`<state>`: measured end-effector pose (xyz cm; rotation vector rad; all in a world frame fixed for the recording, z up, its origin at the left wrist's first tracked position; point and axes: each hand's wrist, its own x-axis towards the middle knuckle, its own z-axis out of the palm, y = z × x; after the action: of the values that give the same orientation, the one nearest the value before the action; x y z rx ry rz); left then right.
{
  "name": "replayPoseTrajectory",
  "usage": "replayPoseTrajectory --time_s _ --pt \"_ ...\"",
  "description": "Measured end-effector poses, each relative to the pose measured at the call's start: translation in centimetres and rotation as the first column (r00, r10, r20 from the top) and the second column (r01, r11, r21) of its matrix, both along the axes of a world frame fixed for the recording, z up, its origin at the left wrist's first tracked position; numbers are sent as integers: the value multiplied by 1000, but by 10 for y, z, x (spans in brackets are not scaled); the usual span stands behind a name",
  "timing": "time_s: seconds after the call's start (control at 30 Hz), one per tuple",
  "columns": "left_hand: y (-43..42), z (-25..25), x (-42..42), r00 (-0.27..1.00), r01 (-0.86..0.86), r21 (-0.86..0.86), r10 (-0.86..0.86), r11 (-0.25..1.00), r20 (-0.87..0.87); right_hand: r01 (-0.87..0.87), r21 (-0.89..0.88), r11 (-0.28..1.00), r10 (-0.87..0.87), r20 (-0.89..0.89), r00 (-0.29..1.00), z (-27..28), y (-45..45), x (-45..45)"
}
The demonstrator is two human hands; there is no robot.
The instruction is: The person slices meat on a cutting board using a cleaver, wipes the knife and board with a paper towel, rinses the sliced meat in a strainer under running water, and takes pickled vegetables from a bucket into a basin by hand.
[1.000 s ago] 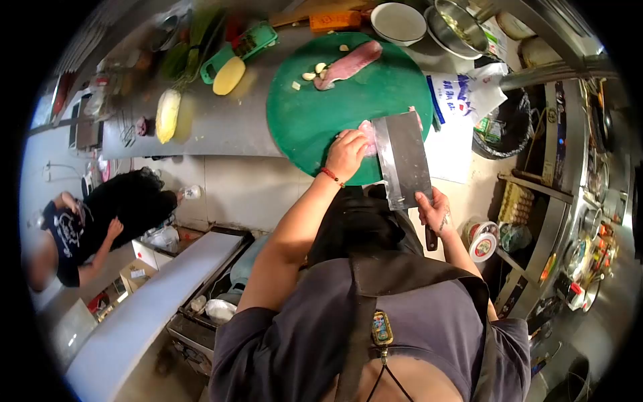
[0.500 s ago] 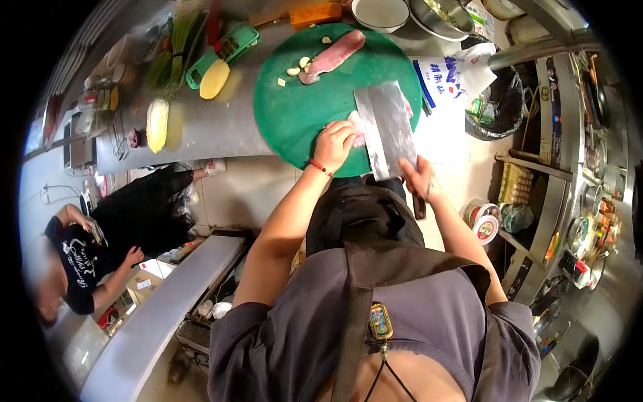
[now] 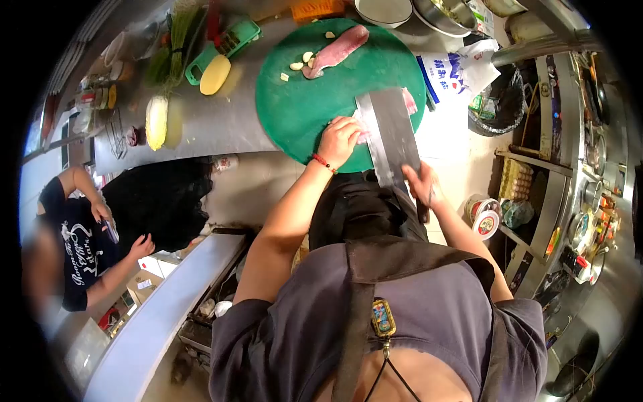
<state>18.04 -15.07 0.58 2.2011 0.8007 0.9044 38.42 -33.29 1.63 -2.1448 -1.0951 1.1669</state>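
My right hand (image 3: 422, 184) is wrapped round the handle of a broad cleaver (image 3: 390, 137), whose blade stands across the near right part of a round green cutting board (image 3: 295, 100). With bent fingers, my left hand (image 3: 340, 142) presses a piece of pale pink meat (image 3: 362, 127) against the board, close to the blade's left side. The blade covers part of this meat. Some more cut meat (image 3: 409, 100) shows past the blade's right edge. Farther back on the board lie a long strip of pink meat (image 3: 341, 50) and several garlic cloves (image 3: 297, 66).
Left of the board are a peeled potato (image 3: 215, 74), a green plastic basket (image 3: 242, 37) and a pale cabbage (image 3: 157, 124). Behind it stand a white bowl (image 3: 383, 11) and a steel bowl (image 3: 445, 15). A printed bag (image 3: 445, 77) lies right. Another person (image 3: 87, 248) stands at left.
The cleaver has tilted slightly and its handle has come a little nearer to me. My left hand keeps its hold on the meat. The other person has shifted and raised an arm.
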Motion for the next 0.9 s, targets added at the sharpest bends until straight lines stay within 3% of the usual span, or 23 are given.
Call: replayPoseTrajectory --time_s 0.07,0.1,0.13,0.23,0.3,0.4,0.43,0.53,0.6,0.63,0.7,0.83,0.9 --pt "0 -3 -1 1000 -1 -32 2 999 21 38 -60 997 -47 -155 987 32 -11 -9" --pt "-2 -5 -3 999 6 -66 -4 998 37 65 -200 978 -112 -234 966 43 -10 -14" --pt "-1 -5 -5 1000 -4 -92 6 996 24 73 -206 976 -121 -234 965 34 -8 -16" --pt "9 -2 -9 999 43 -95 -42 995 17 -42 15 999 41 35 999 8 34 -8" --pt "12 -5 -10 998 57 -110 -55 992 19 16 -52 999 -19 -58 998 32 68 -17" --pt "9 -4 -11 997 71 -83 -74 994 -32 47 -151 987 -61 -90 994 42 50 -21" --pt "8 -7 -10 999 50 -51 -50 997 -6 -38 -140 989 38 -2 999 14 24 -12" --pt "2 -4 -10 997 52 -50 -49 997 54 -32 -4 999 31 -148 988 40 -4 -20" --pt "1 -7 -12 996 47 -124 -36 991 86 18 -191 982 -56 -195 979 55 5 -28" --pt "3 -6 -13 996 53 -124 -43 991 84 24 -191 981 -62 -197 978 48 15 -30" --pt "6 -4 -15 994 67 -95 -58 993 96 -60 -45 997 60 -12 998 27 47 -25" --pt "10 -6 -24 998 54 -39 -55 998 -9 -91 -109 990 93 16 996 29 64 -34" --pt "5 -3 -23 1000 17 -7 -17 1000 -16 -119 61 991 117 36 993 22 21 -30"
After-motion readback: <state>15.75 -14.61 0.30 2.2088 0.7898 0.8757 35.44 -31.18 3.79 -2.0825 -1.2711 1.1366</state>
